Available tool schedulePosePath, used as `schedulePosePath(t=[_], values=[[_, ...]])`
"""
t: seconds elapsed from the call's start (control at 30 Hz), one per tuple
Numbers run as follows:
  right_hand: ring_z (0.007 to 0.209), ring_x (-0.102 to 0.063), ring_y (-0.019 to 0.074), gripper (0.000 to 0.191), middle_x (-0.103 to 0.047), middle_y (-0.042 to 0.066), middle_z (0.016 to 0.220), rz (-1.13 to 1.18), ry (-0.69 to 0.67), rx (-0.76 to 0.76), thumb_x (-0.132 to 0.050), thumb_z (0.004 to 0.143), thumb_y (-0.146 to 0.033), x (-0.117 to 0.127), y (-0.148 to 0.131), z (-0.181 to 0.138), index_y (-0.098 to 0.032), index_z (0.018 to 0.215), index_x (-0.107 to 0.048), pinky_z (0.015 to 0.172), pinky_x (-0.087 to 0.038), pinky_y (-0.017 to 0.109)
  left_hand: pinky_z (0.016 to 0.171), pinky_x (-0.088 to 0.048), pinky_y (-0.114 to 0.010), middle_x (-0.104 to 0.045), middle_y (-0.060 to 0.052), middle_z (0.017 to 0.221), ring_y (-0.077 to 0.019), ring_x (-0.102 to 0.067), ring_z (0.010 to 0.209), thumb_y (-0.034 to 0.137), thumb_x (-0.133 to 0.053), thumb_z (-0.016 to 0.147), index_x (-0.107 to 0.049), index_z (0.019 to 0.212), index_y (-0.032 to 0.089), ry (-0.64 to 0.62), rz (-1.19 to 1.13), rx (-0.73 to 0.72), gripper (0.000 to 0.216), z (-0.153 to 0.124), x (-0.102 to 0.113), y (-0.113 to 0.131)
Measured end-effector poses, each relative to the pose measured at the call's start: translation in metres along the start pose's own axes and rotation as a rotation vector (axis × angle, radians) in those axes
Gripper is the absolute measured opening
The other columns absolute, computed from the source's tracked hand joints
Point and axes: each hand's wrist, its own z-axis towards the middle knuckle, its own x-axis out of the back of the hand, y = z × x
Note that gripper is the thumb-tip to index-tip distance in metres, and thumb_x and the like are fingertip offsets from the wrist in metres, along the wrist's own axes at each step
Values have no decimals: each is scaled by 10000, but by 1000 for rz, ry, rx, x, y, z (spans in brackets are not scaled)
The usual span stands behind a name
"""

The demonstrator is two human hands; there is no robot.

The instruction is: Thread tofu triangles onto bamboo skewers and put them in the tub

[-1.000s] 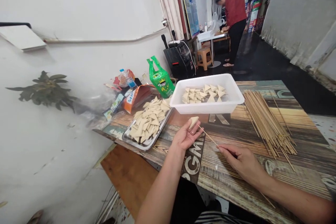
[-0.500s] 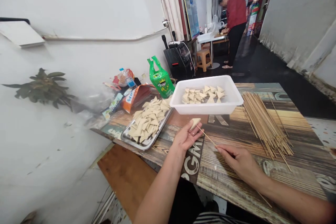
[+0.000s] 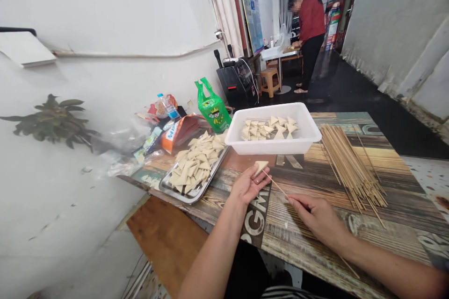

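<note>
My left hand [image 3: 248, 184], palm up, holds a pale triangular tofu piece [image 3: 261, 165] between thumb and fingers. A thin wooden skewer [image 3: 275, 184] is pinched in my right hand [image 3: 314, 215]; its far tip meets the edge of the triangle, and whether it has gone in I cannot tell. To the left, a metal tray [image 3: 196, 197] bears a heap of like triangles [image 3: 196, 161]. Beyond my hands stands a white plastic tub [image 3: 271, 147] with several skewered triangles [image 3: 280, 126] inside. A bundle of bare skewers [image 3: 351, 168] lies right of the tub.
A green bag [image 3: 213, 110], an orange package [image 3: 175, 134] and a plastic bottle [image 3: 169, 106] crowd the table's back left by the wall. One loose skewer [image 3: 349, 266] lies under my right forearm. Farther off, a person in red [image 3: 312, 18] stands at another table.
The view has shifted slightly. Both hands keep nearly the same pose, with the skewer tip still at the triangle, which now shows more of its flat face.
</note>
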Motion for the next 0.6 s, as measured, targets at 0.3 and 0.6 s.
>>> schedulePosePath(t=[0.3, 0.6], values=[[739, -625, 179, 296, -688, 25, 809, -23, 23, 15, -378, 864, -319, -5, -6, 2, -199, 874, -649, 681, -455, 264, 862, -464, -416, -658, -98, 895, -186, -629, 849, 145, -605, 743, -562, 857, 115, -28, 17, -39, 126, 1, 2, -8], [532, -545, 139, 289, -611, -11, 588, -66, 23, 22, -396, 852, -367, -10, 1, 3, -198, 832, -630, 534, -397, 236, 840, -477, -376, -666, -88, 867, -164, -638, 792, 209, -620, 741, -572, 883, 134, -42, -12, -95, 168, -1, -4, -10]])
